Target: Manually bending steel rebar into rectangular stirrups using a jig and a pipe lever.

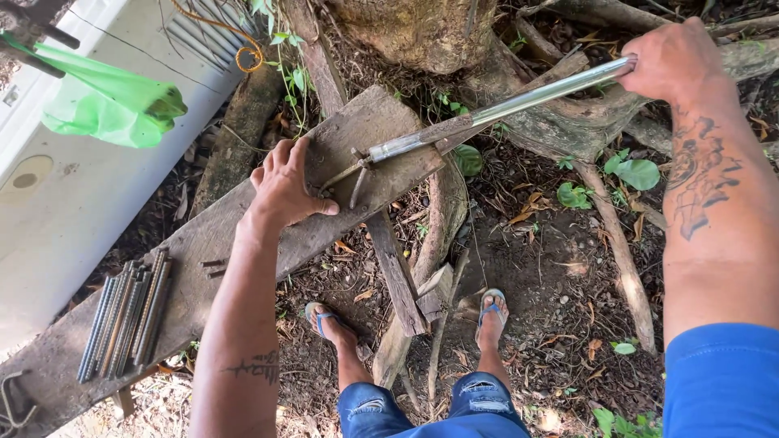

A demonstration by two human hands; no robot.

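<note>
Right hand (672, 58) grips metal pipe (519, 101) | left hand (286, 185) presses plank (195, 243)

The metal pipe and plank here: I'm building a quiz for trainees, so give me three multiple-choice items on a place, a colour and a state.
1. Where does the bundle of steel rods lie?
A. On the plank's near-left end
B. On the ground by the feet
C. Against the tree trunk

2. What colour is the plastic bag?
A. Red
B. Green
C. Black

3. How is the metal pipe held?
A. Lying loose
B. Gripped at its far end by the right hand
C. Held by both hands

Answers:
1 A, the rods rest on the plank.
2 B, it is bright green.
3 B, the left hand presses the plank instead.
</note>
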